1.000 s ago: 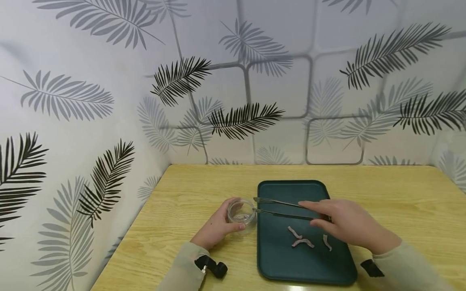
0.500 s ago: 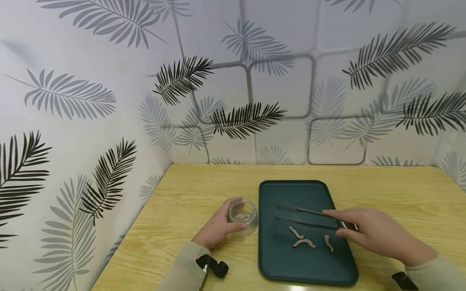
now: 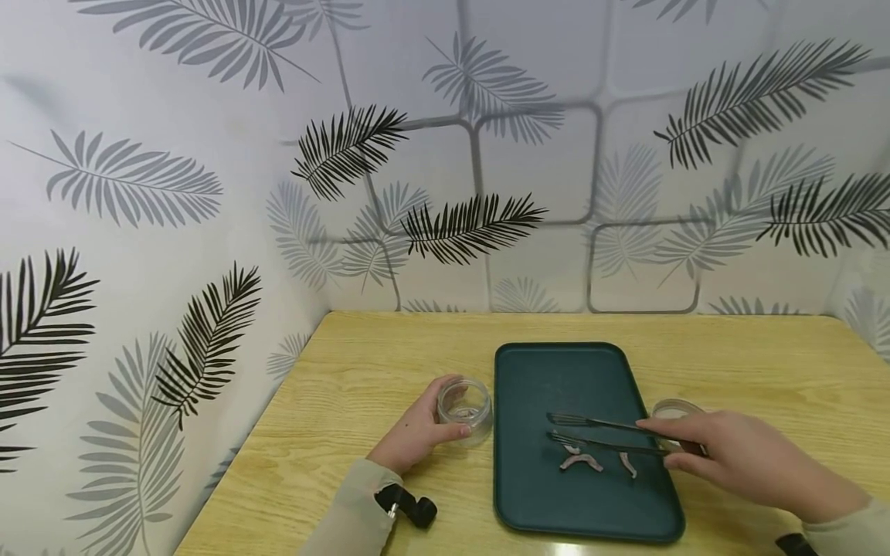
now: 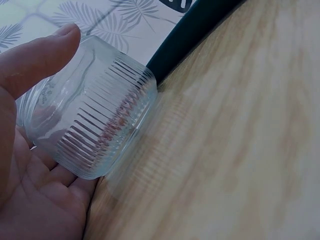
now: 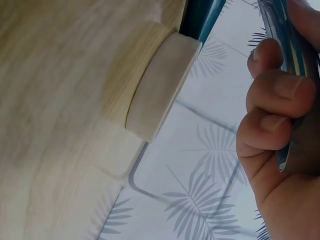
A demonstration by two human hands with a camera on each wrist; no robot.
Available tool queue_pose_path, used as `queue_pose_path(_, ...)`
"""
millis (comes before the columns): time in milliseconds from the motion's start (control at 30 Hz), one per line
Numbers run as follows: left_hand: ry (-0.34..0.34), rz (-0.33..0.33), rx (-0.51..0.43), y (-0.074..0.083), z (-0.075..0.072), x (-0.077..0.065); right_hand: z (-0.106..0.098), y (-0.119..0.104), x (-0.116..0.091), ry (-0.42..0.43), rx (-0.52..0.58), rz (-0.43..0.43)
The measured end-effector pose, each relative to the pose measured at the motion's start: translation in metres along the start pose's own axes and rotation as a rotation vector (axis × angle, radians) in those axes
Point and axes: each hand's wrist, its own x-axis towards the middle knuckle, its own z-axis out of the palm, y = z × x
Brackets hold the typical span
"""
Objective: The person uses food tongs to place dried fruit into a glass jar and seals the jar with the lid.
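Note:
On the table left of the tray stands a ribbed glass jar (image 3: 475, 426), its mouth uncovered. My left hand (image 3: 416, 434) holds it from the side, thumb in front and fingers behind. Reddish-brown bits show through the jar's wall (image 4: 107, 107) low down in the left wrist view. My right hand (image 3: 744, 457) grips metal tongs (image 3: 606, 423), fingers curled round the handle. Their arms stand apart over the dark green tray (image 3: 556, 506), nothing between the tips. Beneath the tips lie pinkish, curved strips (image 3: 582, 461); the lower arm partly covers one. Another strip (image 3: 627, 465) lies further right.
A round, pale lid or shallow dish (image 3: 673, 407) sits on the table just right of the tray, partly behind my right hand. The wooden table (image 3: 396, 347) ends at a leaf-patterned wall (image 3: 445, 170) behind and on the left.
My right hand has drawn the tongs away from the jar's rim, rightward and toward me, over the strips. The pale round thing has come into view. My left hand and the jar stay put.

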Motion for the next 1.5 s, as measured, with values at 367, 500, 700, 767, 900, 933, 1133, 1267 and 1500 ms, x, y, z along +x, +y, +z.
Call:
queue_pose_path(367,-0.006,0.001,-0.011,0.000,0.000,-0.001,0.007,0.001,0.001,0.014,-0.017,-0.022)
queue_pose_path(500,-0.002,0.000,-0.009,0.001,0.000,-0.001,0.008,0.003,0.001,0.036,-0.035,-0.028)
queue_pose_path(700,-0.002,0.002,-0.012,-0.001,0.001,0.000,0.008,0.004,0.001,0.061,-0.059,-0.029)
queue_pose_path(767,-0.002,0.004,-0.015,-0.001,0.000,0.000,0.008,0.003,0.001,0.077,-0.066,-0.038)
queue_pose_path(900,0.000,0.010,-0.015,-0.002,0.000,0.000,0.006,0.001,0.004,0.114,-0.077,-0.061)
queue_pose_path(933,0.001,0.008,-0.013,-0.003,0.000,0.000,0.006,0.001,0.004,0.120,-0.074,-0.067)
queue_pose_path(1133,0.000,0.002,-0.012,-0.002,0.000,0.000,0.005,-0.007,0.008,0.166,-0.052,-0.119)
queue_pose_path(1267,-0.001,0.002,-0.014,0.000,0.001,-0.001,0.005,-0.013,0.013,0.181,-0.058,-0.139)
queue_pose_path(1500,0.001,-0.001,-0.020,0.001,0.001,-0.001,0.000,-0.026,0.026,0.188,-0.055,-0.176)
